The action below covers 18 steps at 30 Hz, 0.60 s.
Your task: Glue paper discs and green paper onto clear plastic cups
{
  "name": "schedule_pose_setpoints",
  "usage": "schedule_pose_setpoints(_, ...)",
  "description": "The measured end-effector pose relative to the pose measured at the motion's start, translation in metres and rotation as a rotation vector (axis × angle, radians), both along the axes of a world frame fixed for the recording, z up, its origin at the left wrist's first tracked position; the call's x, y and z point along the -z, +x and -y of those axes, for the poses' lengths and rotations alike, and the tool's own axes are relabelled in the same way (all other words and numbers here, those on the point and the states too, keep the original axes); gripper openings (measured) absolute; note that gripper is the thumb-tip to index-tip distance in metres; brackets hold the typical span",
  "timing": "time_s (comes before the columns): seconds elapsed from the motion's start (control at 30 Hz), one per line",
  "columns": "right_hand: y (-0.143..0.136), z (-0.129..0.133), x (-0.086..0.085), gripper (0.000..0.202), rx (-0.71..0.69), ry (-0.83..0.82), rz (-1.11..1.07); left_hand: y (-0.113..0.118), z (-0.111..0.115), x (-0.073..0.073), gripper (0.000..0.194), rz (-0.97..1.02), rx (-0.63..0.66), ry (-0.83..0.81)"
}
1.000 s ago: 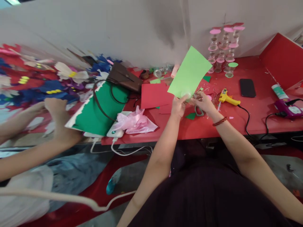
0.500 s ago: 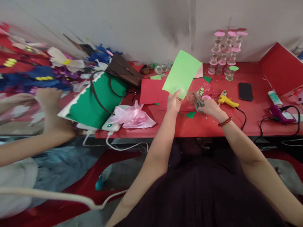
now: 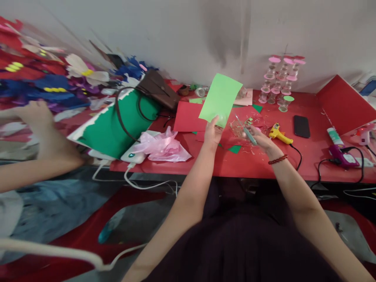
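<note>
The glue gun (image 3: 275, 131) lies on the table (image 3: 258, 167) between the scissors (image 3: 250, 136) and the phone (image 3: 301, 126).

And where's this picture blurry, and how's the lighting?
In the head view, the co-worker's hand and craft pieces at far left are smeared; the light green sheet in the left hand looks clearer. Same view: light is soft, with a dark patch on the wall, shadow or stain unclear.

The light green sheet (image 3: 221, 96) looks like smooth, matt paper; the scissors (image 3: 250, 136) look plastic-handled and metal-bladed. The yellow glue gun (image 3: 280, 135) is plastic, the pink wrap (image 3: 165, 147) thin, crinkled and glossy.
</note>
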State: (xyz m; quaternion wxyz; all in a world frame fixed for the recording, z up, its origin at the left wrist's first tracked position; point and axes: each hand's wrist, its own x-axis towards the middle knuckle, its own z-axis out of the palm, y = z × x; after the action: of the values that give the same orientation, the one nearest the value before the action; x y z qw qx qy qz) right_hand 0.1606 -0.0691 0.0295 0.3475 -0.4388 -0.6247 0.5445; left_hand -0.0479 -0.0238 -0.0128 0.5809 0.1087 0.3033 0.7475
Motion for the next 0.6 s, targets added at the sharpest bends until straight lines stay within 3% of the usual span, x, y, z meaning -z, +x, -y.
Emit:
schedule_pose_setpoints(0.2,-0.017,-0.004,0.003,0.054,0.034,-0.116,-0.103,0.002,0.006,-0.004,0.012,-0.019,0.040,0.004)
schedule_pose_setpoints(0.6,-0.015,0.000,0.003,0.057,0.050,-0.121,-0.156,0.010,0.008,0.001,0.018,-0.058,0.123,-0.007)
